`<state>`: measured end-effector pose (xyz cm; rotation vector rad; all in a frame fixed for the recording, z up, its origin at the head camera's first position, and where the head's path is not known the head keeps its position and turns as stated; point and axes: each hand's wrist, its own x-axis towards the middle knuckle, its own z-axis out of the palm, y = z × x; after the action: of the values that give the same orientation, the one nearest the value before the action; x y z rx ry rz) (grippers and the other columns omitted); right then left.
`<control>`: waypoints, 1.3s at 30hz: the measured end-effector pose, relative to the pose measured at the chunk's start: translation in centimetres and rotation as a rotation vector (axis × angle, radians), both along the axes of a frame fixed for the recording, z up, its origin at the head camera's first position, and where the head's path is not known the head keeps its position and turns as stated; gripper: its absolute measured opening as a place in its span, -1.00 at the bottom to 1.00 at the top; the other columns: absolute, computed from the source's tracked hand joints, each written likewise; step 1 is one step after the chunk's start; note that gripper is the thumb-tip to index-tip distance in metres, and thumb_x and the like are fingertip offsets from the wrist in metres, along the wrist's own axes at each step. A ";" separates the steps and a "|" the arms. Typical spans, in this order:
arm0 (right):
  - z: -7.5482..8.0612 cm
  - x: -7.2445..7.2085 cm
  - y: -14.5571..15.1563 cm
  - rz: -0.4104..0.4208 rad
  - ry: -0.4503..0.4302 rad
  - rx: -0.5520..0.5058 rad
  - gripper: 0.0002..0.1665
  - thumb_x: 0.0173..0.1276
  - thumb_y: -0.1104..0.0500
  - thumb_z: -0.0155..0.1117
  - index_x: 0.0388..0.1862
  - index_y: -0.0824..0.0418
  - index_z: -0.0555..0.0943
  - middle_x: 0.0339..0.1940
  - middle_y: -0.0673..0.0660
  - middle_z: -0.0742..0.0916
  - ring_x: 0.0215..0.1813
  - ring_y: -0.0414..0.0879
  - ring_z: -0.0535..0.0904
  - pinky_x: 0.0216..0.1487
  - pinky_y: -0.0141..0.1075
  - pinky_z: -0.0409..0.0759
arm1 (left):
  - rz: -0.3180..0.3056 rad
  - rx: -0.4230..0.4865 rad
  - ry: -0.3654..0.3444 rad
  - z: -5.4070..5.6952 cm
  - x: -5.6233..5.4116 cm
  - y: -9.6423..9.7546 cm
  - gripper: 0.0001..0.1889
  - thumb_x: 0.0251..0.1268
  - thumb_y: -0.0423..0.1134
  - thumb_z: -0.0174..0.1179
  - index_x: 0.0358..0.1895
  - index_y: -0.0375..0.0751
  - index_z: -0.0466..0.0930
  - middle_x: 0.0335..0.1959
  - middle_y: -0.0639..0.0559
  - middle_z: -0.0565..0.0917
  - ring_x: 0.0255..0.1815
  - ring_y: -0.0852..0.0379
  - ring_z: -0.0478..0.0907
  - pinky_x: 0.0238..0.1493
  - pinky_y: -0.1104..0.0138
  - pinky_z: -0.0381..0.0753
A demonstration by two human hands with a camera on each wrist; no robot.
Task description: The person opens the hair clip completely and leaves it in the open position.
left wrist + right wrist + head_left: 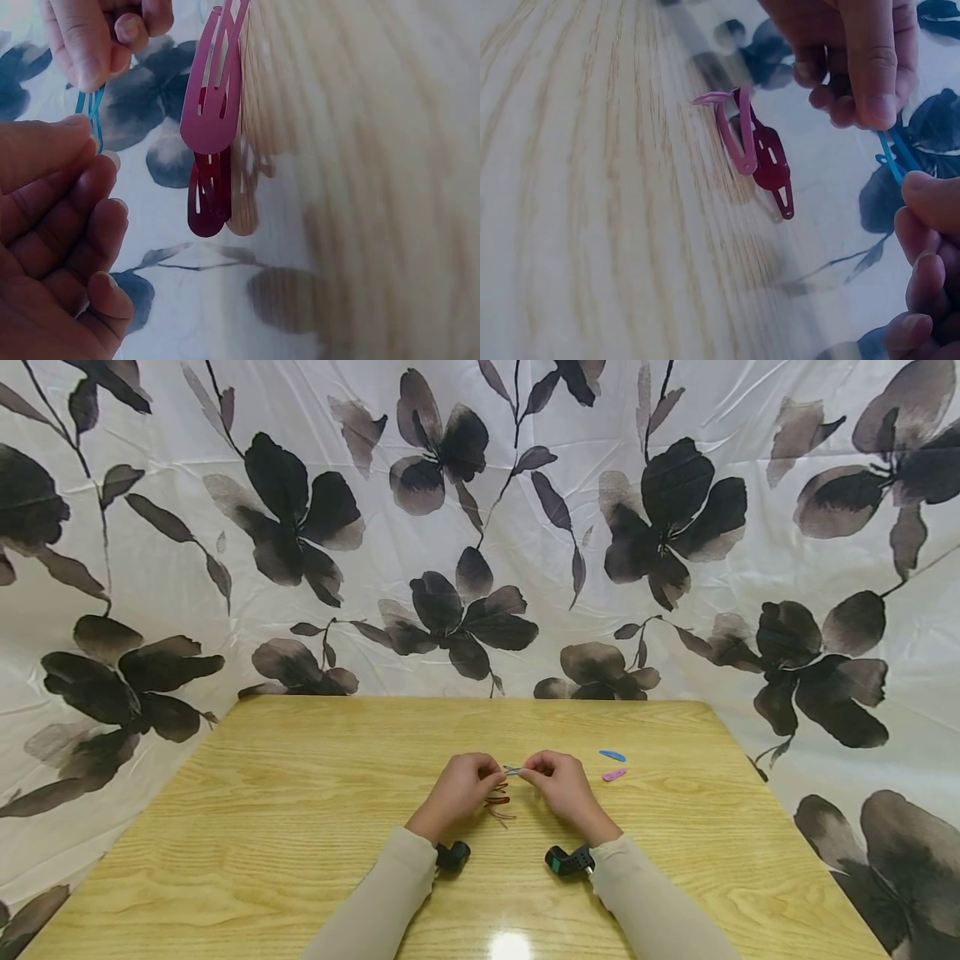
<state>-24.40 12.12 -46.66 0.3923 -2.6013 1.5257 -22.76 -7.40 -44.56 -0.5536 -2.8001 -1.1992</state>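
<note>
My left hand (467,781) and right hand (561,783) meet over the table, each pinching one end of a blue snap hair clip (512,770). In the right wrist view the blue clip's two strips spread apart slightly between the fingertips. Below and beside my left hand lie a dark red hair clip (210,196) and a pink hair clip (211,112), both appearing bent open. Another reddish clip (500,787) is partly covered by the left hand. To the right of my right hand are a blue clip (612,755) and a pink clip (613,774).
The wood-grain table (300,760) ends at a floral cloth (465,527) that hangs behind it and along both sides. Black wrist devices sit on both wrists, the left one (453,857) and the right one (568,860), close above the tabletop.
</note>
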 end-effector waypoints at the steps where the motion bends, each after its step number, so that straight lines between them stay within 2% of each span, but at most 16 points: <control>1: 0.0 0.0 0.0 -0.002 0.002 0.001 -0.90 0.29 0.09 0.36 -0.42 0.04 0.68 -0.51 -0.04 0.67 -0.43 -0.14 0.48 -0.36 -0.31 0.45 | -0.001 -0.003 0.002 0.0 0.0 0.0 -0.81 0.39 -0.18 0.17 -0.31 -0.20 0.67 -0.38 0.00 0.69 -0.43 0.26 0.52 -0.31 0.34 0.54; 8: -0.2 0.0 -0.1 -0.003 0.009 0.012 -0.91 0.28 0.11 0.37 -0.43 0.03 0.71 -0.47 -0.06 0.70 -0.40 -0.16 0.52 -0.31 -0.29 0.49 | 0.004 -0.041 0.036 -0.2 -0.2 -0.2 -0.82 0.40 -0.20 0.15 -0.25 -0.20 0.69 -0.32 0.05 0.67 -0.35 0.21 0.53 -0.26 0.31 0.54; 13: -0.5 -0.2 -0.1 0.013 0.024 0.062 -0.92 0.33 0.12 0.32 -0.37 0.00 0.72 -0.38 -0.07 0.74 -0.31 -0.19 0.57 -0.21 -0.26 0.53 | 0.003 -0.076 0.035 -0.5 -0.5 -0.5 -0.81 0.42 -0.22 0.12 -0.21 -0.20 0.70 -0.27 0.04 0.68 -0.28 0.18 0.56 -0.18 0.27 0.56; 20: -0.9 -0.6 -0.1 0.040 0.039 0.116 -0.90 0.37 0.16 0.26 -0.26 0.01 0.72 -0.26 -0.04 0.76 -0.22 -0.18 0.59 -0.14 -0.23 0.56 | -0.014 -0.111 0.020 -0.7 -0.9 -0.7 -0.80 0.44 -0.23 0.09 -0.24 -0.20 0.69 -0.28 0.04 0.67 -0.32 0.19 0.51 -0.21 0.28 0.51; 27: -1.1 -1.4 -0.1 0.085 0.061 0.153 -0.89 0.34 0.20 0.29 -0.24 0.04 0.73 -0.23 -0.02 0.76 -0.18 -0.16 0.61 -0.09 -0.21 0.55 | -0.028 -0.139 -0.029 -0.9 -1.5 -1.1 -0.81 0.47 -0.23 0.06 -0.19 -0.18 0.67 -0.28 0.04 0.67 -0.32 0.18 0.51 -0.21 0.26 0.51; 34: -1.3 -2.2 -0.4 0.148 0.091 0.209 -0.88 0.34 0.23 0.28 -0.25 0.06 0.73 -0.23 -0.01 0.76 -0.17 -0.15 0.61 -0.08 -0.20 0.55 | -0.017 -0.142 -0.030 -1.4 -2.3 -1.6 -0.82 0.44 -0.23 0.10 -0.24 -0.14 0.69 -0.31 0.08 0.68 -0.30 0.19 0.54 -0.19 0.25 0.53; 39: -1.2 -2.4 -0.8 0.161 0.091 0.234 -0.90 0.33 0.23 0.28 -0.28 0.06 0.72 -0.27 -0.02 0.74 -0.21 -0.16 0.59 -0.09 -0.21 0.55 | -0.009 -0.133 -0.035 -1.5 -2.8 -1.9 -0.85 0.39 -0.23 0.14 -0.31 -0.12 0.70 -0.37 0.10 0.67 -0.32 0.19 0.53 -0.18 0.24 0.53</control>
<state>-26.81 11.35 -47.83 0.6909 -2.7403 1.2129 -25.58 -9.33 -46.10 -0.5580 -2.9263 -1.0392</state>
